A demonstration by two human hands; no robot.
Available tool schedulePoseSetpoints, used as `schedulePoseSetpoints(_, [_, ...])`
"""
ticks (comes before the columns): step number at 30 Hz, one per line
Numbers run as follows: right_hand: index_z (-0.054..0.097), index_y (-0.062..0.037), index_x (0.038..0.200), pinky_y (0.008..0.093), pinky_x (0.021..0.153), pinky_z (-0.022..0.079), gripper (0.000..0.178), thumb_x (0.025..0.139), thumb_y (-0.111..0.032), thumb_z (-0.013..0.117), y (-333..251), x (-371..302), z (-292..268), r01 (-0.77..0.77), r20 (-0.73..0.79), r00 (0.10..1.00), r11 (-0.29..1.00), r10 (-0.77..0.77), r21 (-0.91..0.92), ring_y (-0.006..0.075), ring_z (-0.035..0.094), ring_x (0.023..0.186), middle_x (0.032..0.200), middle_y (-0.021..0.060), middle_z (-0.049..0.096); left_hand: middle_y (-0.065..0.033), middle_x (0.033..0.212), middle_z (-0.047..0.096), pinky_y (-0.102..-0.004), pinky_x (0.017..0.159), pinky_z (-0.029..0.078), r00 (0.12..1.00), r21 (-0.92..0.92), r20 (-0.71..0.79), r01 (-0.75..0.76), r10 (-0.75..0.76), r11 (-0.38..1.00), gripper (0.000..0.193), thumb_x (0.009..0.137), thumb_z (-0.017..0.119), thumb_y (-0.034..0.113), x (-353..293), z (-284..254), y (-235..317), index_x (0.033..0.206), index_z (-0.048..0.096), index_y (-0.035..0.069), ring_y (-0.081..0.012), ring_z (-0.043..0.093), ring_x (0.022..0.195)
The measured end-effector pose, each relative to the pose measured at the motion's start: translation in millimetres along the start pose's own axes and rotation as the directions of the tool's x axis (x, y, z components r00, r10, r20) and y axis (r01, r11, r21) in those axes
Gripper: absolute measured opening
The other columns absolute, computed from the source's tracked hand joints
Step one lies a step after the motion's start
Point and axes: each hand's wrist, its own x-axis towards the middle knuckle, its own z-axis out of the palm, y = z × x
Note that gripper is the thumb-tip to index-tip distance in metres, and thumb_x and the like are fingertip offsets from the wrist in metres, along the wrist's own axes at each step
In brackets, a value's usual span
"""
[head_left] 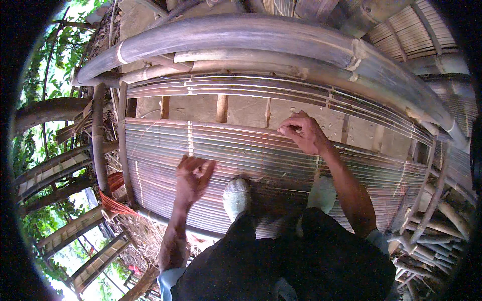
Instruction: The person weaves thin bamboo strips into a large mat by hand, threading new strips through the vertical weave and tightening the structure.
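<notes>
A wide mat of thin slats [160,148] lies beneath my two white-covered feet [236,198]. Over its far edge, my right hand [304,131] is closed in a pinch, thumb and fingertips together. A faint reddish strand [264,135] runs by those fingertips; whatever sits inside the pinch is too small to make out. My left hand [193,175] hovers nearer to me above the slats, beside a pale crosswise binding [190,138]. Its fingers are half bent and apart, slightly blurred, with nothing visible in them.
Thick bamboo poles [241,37] cross the far side, above several loose-spaced slats [211,89] and short upright posts [222,108]. Orange-red cord [116,203] hangs around a post at left. Stacked poles [427,251] lie at lower right. Greenery [42,80] shows at left.
</notes>
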Motion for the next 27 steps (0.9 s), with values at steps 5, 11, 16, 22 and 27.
schedulePoseSetpoints(5, [0.072,-0.0051,0.105,0.0373,0.083,0.051,0.029,0.091,-0.03,0.067,7.9,15.4,13.4,-0.002,0.075,0.997,0.998,-0.003,0.068,0.0269,0.065,0.091,0.096,0.0127,0.07,-0.0119,0.046,0.042,-0.0434,0.051,0.03,0.816,0.286,-0.025,0.56,-0.578,0.778,0.075,0.095,0.053,0.059,-162.2,-54.3,-148.5,0.051,0.045,-0.002,-0.0216,0.037,0.047])
schedulePoseSetpoints(11, [0.064,-0.0027,0.123,0.0364,0.093,0.052,0.042,0.095,-0.035,0.063,29.7,14.2,16.8,-0.306,0.189,0.946,0.917,0.263,0.254,0.0254,0.067,0.106,0.113,0.0152,0.07,-0.0223,0.044,0.047,-0.0536,0.053,0.037,0.529,0.599,-0.294,0.751,-0.796,0.277,0.092,0.093,0.039,0.072,-326.8,-91.3,-195.6,0.048,0.054,-0.007,-0.0329,0.046,0.041])
schedulePoseSetpoints(16, [0.067,-0.0059,0.118,0.0381,0.089,0.053,0.044,0.098,-0.043,0.055,48.5,21.3,36.8,-0.198,0.267,0.955,0.948,0.129,0.249,0.0303,0.069,0.098,0.105,0.0149,0.071,-0.025,0.089,0.067,-0.0485,0.087,0.048,0.652,0.827,-0.22,0.519,-0.726,0.215,0.057,0.083,0.065,0.054,-423.4,-96.6,-259.5,0.088,0.07,-0.003,-0.0333,0.064,0.096])
schedulePoseSetpoints(22, [0.072,-0.0145,0.101,0.0457,0.08,0.054,0.038,0.098,-0.047,0.051,7.0,5.3,26.9,-0.266,0.181,0.931,0.93,0.316,-0.255,0.0376,0.068,0.088,0.093,0.0187,0.07,-0.0065,0.085,0.068,-0.0398,0.081,0.048,0.879,0.267,-0.477,0.175,-0.028,0.948,0.026,0.07,0.086,0.016,-110.3,38.0,-119.4,0.088,0.069,0.009,-0.0264,0.062,0.084])
schedulePoseSetpoints(27, [0.073,-0.0158,0.102,0.045,0.077,0.055,0.034,0.098,-0.043,0.053,5.8,2.9,33.8,-0.205,0.095,0.968,0.951,0.231,-0.23,0.0349,0.07,0.085,0.093,0.0148,0.072,-0.0102,0.091,0.063,-0.0418,0.078,0.049,0.892,0.011,-0.43,-0.154,0.144,0.988,0.028,0.072,0.085,0.017,1.0,116.6,-11.3,0.092,0.068,0.006,-0.03,0.059,0.089])
